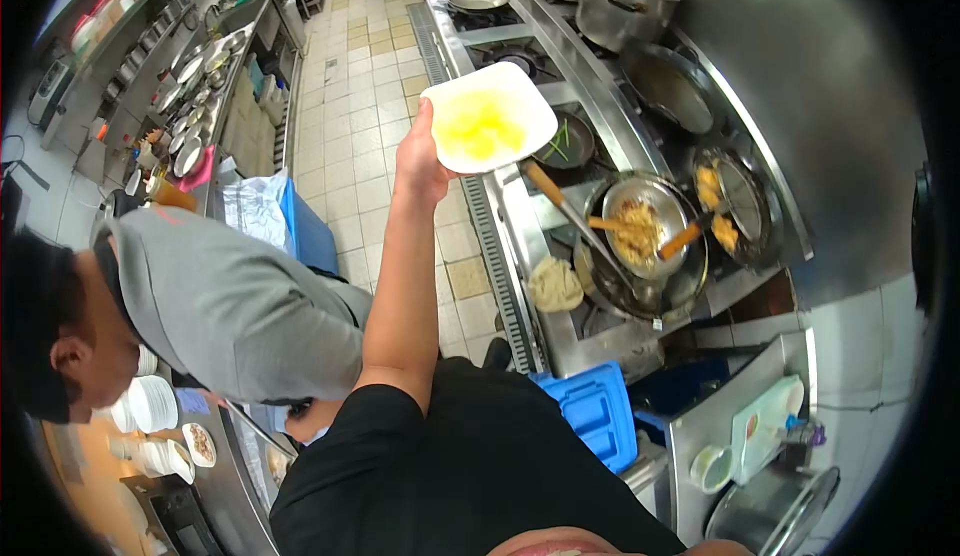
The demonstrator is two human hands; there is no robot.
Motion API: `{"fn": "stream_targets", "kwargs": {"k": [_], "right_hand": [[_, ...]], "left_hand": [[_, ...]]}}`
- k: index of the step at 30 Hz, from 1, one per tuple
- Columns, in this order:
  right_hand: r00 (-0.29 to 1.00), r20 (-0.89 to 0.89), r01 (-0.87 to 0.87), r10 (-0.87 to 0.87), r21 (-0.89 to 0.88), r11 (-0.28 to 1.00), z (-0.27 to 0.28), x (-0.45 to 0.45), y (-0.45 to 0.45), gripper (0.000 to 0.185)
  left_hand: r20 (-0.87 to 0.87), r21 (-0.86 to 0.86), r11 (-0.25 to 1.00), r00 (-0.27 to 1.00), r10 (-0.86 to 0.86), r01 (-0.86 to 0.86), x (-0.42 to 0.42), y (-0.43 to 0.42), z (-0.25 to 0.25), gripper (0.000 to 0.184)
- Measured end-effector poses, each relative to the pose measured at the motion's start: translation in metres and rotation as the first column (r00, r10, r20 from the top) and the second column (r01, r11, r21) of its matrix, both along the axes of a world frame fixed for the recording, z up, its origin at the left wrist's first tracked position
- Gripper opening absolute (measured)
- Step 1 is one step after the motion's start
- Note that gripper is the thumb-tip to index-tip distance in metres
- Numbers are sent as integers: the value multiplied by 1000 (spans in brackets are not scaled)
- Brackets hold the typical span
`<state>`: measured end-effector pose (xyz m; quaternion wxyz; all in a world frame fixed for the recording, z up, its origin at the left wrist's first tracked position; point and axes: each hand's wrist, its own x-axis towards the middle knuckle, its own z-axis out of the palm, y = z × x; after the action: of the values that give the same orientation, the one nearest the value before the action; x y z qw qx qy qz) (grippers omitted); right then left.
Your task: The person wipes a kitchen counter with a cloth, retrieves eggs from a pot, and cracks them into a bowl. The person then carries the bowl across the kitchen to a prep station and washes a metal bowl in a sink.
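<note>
My left hand (425, 156) grips the near-left edge of a white square plate (535, 106), thumb along the rim and fingers underneath. Bright yellow food (485, 126) lies on it, too overexposed to make out its kind. The plate is held up over the walkway and the front of the stove. Just beyond its right side sits a dark frying pan (568, 146) with green stalks in it. Nearby, a wok (690, 291) carries a metal bowl (660, 196) of browned crumbly food, with wooden-handled tools across it. My right hand is out of view.
A co-worker in a grey shirt (230, 296) stands close on my left. Fried pieces lie by a round strainer (745, 206) at right. A folded cloth (556, 284) rests on the stove edge. Below is a blue lid (590, 416). Large pots (625, 11) stand behind.
</note>
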<state>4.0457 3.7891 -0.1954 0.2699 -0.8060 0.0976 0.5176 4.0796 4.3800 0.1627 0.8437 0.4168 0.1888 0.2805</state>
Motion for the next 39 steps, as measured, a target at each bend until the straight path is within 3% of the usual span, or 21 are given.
{"fn": "stream_targets", "kwargs": {"k": [5,11,15,20,26,30,34,39], "right_hand": [[967,255,-72,3,259,963,33,157,153,40],[935,354,-173,26,392,903,81,256,308,39],[935,326,-246,137,321,915,71,265,368,38],[932,222,-310,286,84,947,43,259,398,37],[951,78,-289,299,-114,950,35,261,463,36],[953,57,-290,299,-130,948,31,272,540,35],[941,64,-326,332,-89,941,21,288,623,35],[919,81,-385,385,-14,923,9,318,731,35]], "left_hand": [[-64,79,993,994,92,-87,45,97,2,56],[-89,144,981,986,142,-128,77,213,-16,57],[-170,126,972,960,220,-200,90,290,-34,58],[-160,38,967,954,253,-250,98,384,-52,58],[-142,7,977,967,211,-213,91,490,-69,56],[-67,9,979,976,206,-205,79,544,-61,57],[-129,-51,975,969,209,-217,64,590,-51,56],[-114,-89,959,959,258,-269,46,647,-72,56]]}}
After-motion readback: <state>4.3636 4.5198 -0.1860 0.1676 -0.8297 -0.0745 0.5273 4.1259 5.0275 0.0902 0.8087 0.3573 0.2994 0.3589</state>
